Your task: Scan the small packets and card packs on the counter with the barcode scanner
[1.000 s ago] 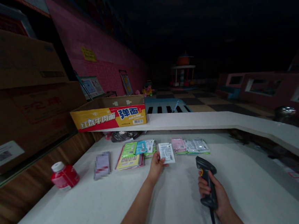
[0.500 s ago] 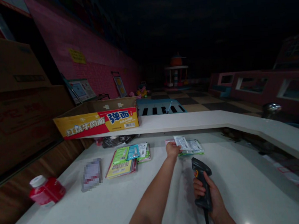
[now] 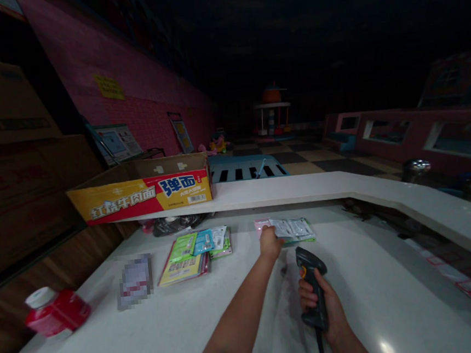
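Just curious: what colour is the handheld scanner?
The scanner is black, with a small orange spot; the head view shows it.

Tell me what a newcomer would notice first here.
The bright yellow and red carton on the raised ledge at back left draws the eye first. Nearer, the right hand grips a black scanner at centre, while the left hand touches a pile of packets just beyond it. A red bottle is at far left.

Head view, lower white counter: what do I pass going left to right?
Red bottle → blurred packet → colourful packet pile → left hand → scanner
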`<state>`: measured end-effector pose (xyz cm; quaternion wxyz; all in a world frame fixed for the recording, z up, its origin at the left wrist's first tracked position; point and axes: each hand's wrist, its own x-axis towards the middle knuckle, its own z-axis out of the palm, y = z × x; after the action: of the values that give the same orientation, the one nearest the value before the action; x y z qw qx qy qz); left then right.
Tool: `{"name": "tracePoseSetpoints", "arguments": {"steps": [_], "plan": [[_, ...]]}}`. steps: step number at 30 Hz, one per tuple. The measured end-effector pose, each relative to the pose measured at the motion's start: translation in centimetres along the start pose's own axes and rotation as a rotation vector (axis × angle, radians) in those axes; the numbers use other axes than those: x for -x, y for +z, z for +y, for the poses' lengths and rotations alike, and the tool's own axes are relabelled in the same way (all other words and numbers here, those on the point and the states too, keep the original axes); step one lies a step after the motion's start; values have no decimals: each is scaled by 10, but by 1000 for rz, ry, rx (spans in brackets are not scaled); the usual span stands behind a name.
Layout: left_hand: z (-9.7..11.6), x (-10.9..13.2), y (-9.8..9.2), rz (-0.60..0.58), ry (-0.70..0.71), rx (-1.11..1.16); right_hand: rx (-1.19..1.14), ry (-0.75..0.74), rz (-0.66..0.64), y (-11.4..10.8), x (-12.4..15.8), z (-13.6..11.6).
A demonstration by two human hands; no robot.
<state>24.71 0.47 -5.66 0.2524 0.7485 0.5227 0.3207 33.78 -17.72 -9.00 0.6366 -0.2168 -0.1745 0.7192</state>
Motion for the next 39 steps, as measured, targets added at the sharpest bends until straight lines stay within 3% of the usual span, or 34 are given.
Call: {"name": "tracePoseSetpoints", "arguments": {"steps": [6, 12, 16, 21, 26, 30, 34, 36, 39], "plan": [[11, 10, -9, -56, 80, -284, -85, 12, 21, -3, 0, 2], [6, 21, -25, -36, 105, -279, -206, 39, 43, -5, 1, 4], [-8, 31, -53, 51, 106, -282, -222, 36, 43, -8, 3, 5], [-36, 43, -108, 201, 28, -367, -282, 60, 50, -8, 6, 6], [-67, 58, -170, 365, -144, -520, -344, 72, 68, -5, 12, 7], [-87, 73, -208, 521, -423, -653, -346, 78, 78, -7, 14, 8], [-101, 83, -228, 457, -699, -586, -327, 79, 77, -8, 14, 8], [-105, 87, -232, 403, -747, -541, -322, 83, 74, -7, 15, 8], [-107, 90, -231, 419, -759, -537, -327, 82, 88, -5, 15, 7]]}}
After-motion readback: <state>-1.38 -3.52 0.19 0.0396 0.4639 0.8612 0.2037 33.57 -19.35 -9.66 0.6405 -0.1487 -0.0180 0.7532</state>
